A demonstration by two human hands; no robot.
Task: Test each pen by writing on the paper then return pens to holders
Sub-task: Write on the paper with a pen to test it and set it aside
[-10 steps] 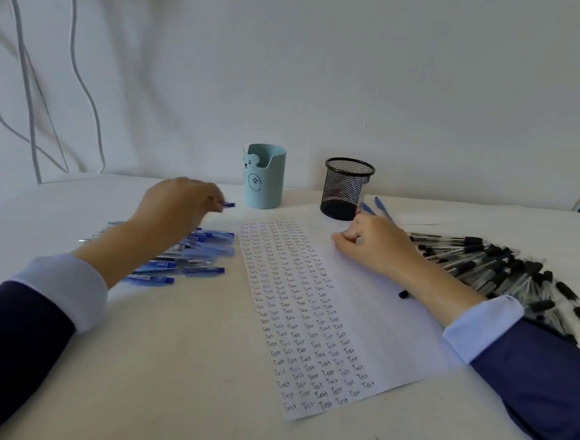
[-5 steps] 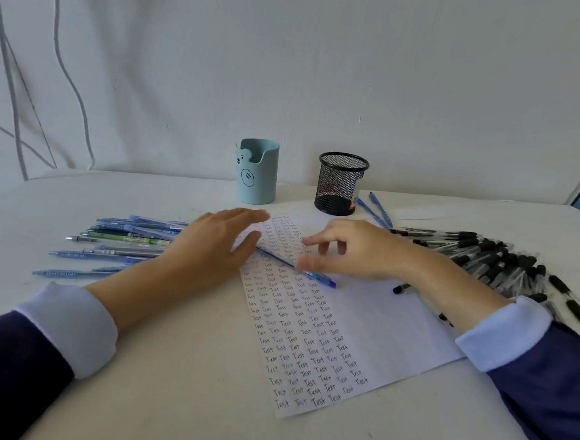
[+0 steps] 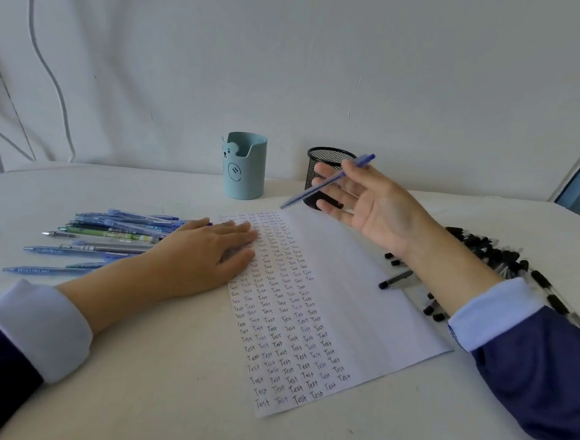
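Note:
My right hand is raised above the top of the paper, palm turned inward, pinching a blue pen between thumb and fingers. The pen slants with its tip down-left, in front of the black mesh holder. Pressing flat on the paper's upper left edge is my left hand, fingers straight. Rows of the word "Test" fill the left part of the sheet. A light blue bear holder stands left of the mesh one.
Several blue pens lie in a loose pile on the table left of my left hand. Many black-capped pens fan out at the right; one black pen lies across the paper's right edge. A wall stands behind the holders.
My right hand picked the blue pen up off the paper and raised it toward the mesh holder. My left hand, which brought the pen over from the left pile, now lies flat on the paper's edge.

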